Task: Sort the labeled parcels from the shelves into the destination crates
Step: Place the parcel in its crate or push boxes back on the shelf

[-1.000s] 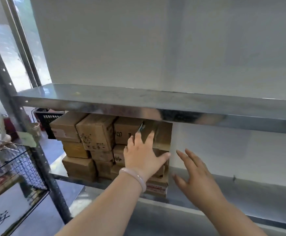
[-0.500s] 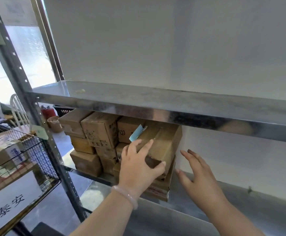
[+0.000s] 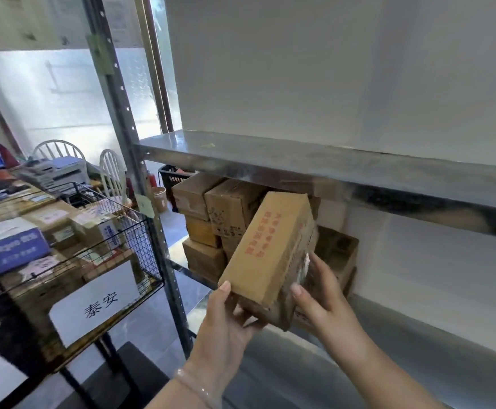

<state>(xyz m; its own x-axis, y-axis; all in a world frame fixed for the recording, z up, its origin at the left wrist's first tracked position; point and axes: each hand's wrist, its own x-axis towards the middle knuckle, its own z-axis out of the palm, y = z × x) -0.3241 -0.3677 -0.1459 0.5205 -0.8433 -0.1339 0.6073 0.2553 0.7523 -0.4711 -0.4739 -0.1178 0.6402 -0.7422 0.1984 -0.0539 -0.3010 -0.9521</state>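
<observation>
I hold a long brown cardboard parcel (image 3: 270, 249) with red print, tilted, in front of the lower shelf. My left hand (image 3: 226, 323) grips its near bottom corner from below. My right hand (image 3: 320, 293) presses against its right side. Behind it, a stack of brown parcels (image 3: 211, 211) sits on the lower metal shelf (image 3: 388, 343). A black wire crate (image 3: 140, 240) with a white sign of two black characters (image 3: 99, 302) stands at the left, filled with boxes.
The upper metal shelf (image 3: 329, 169) juts out just above the parcel. A perforated steel upright (image 3: 140, 184) stands between shelf and crate. Behind the crate are white chairs (image 3: 111, 172), a printer (image 3: 61, 172) and a black plastic basket (image 3: 170, 175).
The long parcel came off the stack and out from under the upper shelf toward me. My right hand closed onto its side, my left moved under its near end. My view swung left.
</observation>
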